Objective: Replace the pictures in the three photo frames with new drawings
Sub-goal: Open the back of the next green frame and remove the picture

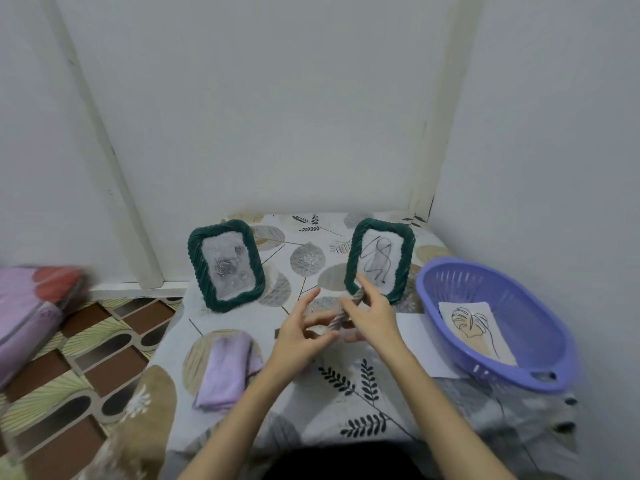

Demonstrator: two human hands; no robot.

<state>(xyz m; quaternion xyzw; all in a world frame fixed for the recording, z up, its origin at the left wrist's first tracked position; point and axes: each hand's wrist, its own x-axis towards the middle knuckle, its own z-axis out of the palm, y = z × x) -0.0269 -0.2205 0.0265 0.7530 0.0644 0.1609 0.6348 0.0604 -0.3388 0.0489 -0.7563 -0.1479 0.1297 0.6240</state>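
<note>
**Third frame in hand between two standing ones**

Nearest the front edge of the counter (346,403), a folded lilac cloth (227,370) lies toward the left side, probably kept ready for wiping glass. Just beyond it, above the counter's middle, both hands meet on a small twisted-rim frame (341,318), blurred and seen nearly edge-on. The left hand (301,336) has its grip partly curled, thumb and fingertips touching the frame's lower end; the right hand (372,315) pinches the upper end, forefinger raised. Held up between the two hands like this, it is likely being turned so its back can be opened.

At the right edge a purple basket (519,372) holds a leaf drawing (476,327), within easy reach of the right hand; the basket sits partly on a white sheet (415,336).

Toward the back edge stand two green frames, propped upright and facing the person: the left frame (227,265) shows a rose picture, the right frame (379,259) a line drawing, so that one seems already changed.
</note>
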